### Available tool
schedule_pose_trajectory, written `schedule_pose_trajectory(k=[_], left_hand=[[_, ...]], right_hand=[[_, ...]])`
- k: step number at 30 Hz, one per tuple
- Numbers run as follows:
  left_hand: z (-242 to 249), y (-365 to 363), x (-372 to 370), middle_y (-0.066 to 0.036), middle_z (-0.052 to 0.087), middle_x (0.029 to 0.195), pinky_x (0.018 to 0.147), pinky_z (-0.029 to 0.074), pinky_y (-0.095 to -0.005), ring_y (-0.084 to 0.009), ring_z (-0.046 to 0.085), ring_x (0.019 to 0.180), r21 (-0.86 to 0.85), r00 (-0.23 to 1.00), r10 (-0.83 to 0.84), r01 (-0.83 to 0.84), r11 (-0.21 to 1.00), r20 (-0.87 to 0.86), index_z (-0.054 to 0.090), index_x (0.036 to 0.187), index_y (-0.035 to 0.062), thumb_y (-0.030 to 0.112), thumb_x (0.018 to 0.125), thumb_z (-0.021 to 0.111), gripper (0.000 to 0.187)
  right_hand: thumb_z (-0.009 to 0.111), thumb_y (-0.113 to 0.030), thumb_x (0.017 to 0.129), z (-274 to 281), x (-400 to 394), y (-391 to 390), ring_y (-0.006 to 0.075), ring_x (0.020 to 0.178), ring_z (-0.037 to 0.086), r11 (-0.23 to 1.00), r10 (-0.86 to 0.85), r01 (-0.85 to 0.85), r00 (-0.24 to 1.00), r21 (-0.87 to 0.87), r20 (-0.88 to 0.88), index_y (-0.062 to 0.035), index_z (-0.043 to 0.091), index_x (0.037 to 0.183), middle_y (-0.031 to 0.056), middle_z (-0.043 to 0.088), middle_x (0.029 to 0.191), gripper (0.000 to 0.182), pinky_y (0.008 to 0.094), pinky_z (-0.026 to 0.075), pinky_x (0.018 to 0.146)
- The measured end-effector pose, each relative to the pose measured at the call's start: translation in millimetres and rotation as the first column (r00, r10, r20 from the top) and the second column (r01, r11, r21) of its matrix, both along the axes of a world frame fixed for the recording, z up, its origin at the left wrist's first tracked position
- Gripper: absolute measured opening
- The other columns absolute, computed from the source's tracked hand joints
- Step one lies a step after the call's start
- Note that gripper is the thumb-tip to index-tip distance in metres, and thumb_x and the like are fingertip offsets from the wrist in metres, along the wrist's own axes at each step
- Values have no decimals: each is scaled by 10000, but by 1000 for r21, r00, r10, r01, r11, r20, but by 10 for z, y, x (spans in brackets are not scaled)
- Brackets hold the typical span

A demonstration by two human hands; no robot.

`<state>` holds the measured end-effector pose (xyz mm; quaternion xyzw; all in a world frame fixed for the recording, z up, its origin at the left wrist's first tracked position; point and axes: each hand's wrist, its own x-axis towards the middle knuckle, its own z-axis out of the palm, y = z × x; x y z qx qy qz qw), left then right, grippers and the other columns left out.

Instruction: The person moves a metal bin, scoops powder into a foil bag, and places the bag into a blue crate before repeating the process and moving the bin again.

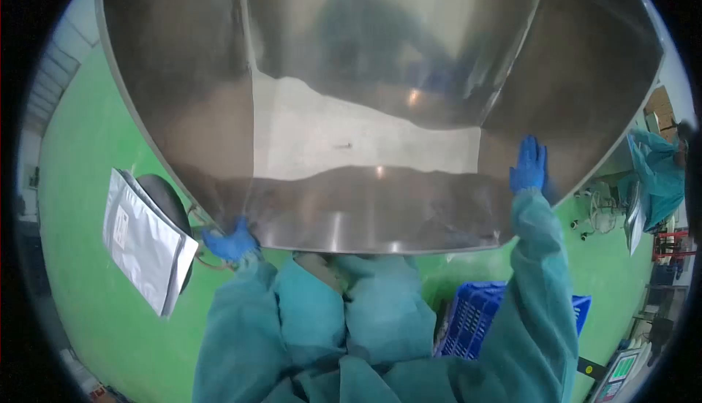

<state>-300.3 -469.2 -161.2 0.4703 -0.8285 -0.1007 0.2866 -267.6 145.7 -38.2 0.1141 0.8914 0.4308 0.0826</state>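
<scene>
A large stainless steel hopper (pixel 344 209) with sloping walls spreads out before me. At its bottom lies a smooth white layer (pixel 300 129), powder-like, with a wavy edge and a small dark mark near the middle. My left hand (pixel 232 242), in a blue glove, rests at the near left corner of the rim, its thumb and fingers apart. My right hand (pixel 529 165), gloved in blue too, lies flat against the inner right wall with the fingers stretched out. Neither hand appears to hold a loose object.
Silver foil bags (pixel 142 246) lie on a dark round seat left of the hopper. Blue plastic crates (pixel 475 319) stand on the green floor (pixel 80 154) at my right. Farther right are a person in a green gown (pixel 654 176) and a device with a green display (pixel 623 368).
</scene>
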Motion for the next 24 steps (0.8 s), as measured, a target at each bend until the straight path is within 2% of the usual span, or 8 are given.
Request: schedule_pose_trajectory(k=[2,4,7,8,10,15,17,24], left_hand=[[45,-257,-110,-255,466,1212,866,430,-369,-308,529,1010,377,891,-375,449,810,-255,377,1212,-94,279,634,767,791],[88,-299,-173,-256,497,1171,848,436,-366,-299,542,994,384,876,-401,479,789,-269,404,1185,-100,277,635,769,760],[-51,-463,-258,-239,562,1078,816,447,-357,-281,570,951,404,859,-428,511,759,-281,471,1127,-97,271,645,765,674],[-79,-492,-327,-221,595,1027,801,451,-352,-271,585,924,419,861,-411,506,754,-299,509,1096,-88,268,655,760,619],[220,-412,-402,-199,613,1001,793,455,-352,-270,597,901,456,844,-434,536,710,-317,538,1074,-69,276,666,750,575],[685,-250,-573,-154,650,930,767,466,-360,-276,626,841,458,756,-503,654,602,-419,602,1006,-20,299,683,729,471],[759,-251,-683,-157,655,906,740,473,-368,-267,636,815,355,820,-516,573,739,-248,611,978,-20,278,687,719,430],[1049,-313,-1077,-202,641,869,731,472,-395,-325,626,795,315,788,-608,604,732,-97,616,894,-35,322,652,728,445]], right_hand=[[415,-374,859,-374,209,-165,352,1276,284,978,-9,8,1000,-207,-1,-7,351,1306,183,356,1350,583,511,156,1061],[416,-387,856,-343,394,-801,320,1214,374,803,-84,84,996,-590,27,-45,427,1263,157,448,1282,531,548,189,1026],[506,-374,815,-925,796,-1201,296,1133,473,100,-319,51,948,-994,16,-80,540,1162,156,505,1221,456,485,288,994],[506,-374,815,-923,887,-1348,296,1133,473,99,-326,44,945,-994,10,-80,540,1162,156,505,1221,456,485,288,994],[527,-373,801,-846,981,-1608,299,1100,500,477,-121,-167,960,-863,-253,-89,578,1101,151,530,1190,417,423,361,953],[506,-341,802,-599,855,-1612,306,961,570,383,-290,-150,918,-912,-272,-114,635,978,117,607,1040,315,435,392,905],[492,-337,802,-549,759,-1581,307,902,590,337,-331,-196,891,-921,-311,-126,657,914,106,639,951,291,451,394,887],[439,-287,790,-19,540,-1556,294,651,557,611,-310,-106,880,-785,-361,-117,653,650,107,615,639,307,419,378,699]])
